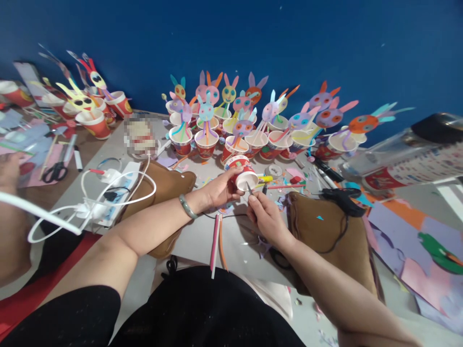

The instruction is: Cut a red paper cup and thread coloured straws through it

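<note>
My left hand [226, 189] is wrapped around a red-and-white paper cup [241, 166], tilted so that one white end faces me. In my right hand [265, 214], pinched between thumb and fingers, is a thin dark pointed tool [249, 188]; its tip is at the cup's white end. Whether the tip goes through the paper, I cannot tell. Just below my hands, pink, white and orange paper strips [216, 246] hang over the table's near edge. Behind the cup stand several similar cups with paper rabbit heads [206, 111].
Brown cushions [325, 231] flank the work spot. A power strip [117, 195] with white cables lies to the left, near black scissors [55, 172]. Another person's arm [14, 221] is at far left. A clear bottle [405, 154] and coloured paper [415, 250] are at right.
</note>
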Tool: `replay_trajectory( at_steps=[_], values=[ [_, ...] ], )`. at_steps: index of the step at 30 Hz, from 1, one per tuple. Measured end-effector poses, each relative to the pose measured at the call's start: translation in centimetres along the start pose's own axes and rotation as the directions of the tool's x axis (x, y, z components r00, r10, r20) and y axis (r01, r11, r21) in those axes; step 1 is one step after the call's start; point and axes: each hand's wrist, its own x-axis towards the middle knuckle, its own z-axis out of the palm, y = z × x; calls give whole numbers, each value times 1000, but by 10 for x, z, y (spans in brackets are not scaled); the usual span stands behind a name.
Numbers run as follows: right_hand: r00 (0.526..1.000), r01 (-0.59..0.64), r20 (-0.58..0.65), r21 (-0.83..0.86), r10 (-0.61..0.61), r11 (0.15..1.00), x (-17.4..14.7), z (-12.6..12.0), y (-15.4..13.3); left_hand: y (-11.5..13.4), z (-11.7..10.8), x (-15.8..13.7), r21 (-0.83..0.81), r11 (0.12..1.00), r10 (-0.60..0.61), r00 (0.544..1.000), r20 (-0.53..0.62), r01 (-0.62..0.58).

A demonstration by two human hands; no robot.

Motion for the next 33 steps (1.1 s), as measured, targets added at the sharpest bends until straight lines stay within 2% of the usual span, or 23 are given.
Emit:
replay_trajectory(
  at_steps=[23,30,33],
  values=[
    [999,14,-28,-95,-17,995,3,-3,-1,1,2,-1,-28,1000,-6,1000,-8,5],
    [995,66,-65,-148,-77,987,2,-4,5,2,2,0,-20,1000,-3,1000,-22,3],
    [992,81,-76,-223,-100,971,2,-5,8,2,2,0,-15,1000,-2,1000,-16,1]
  ],
)
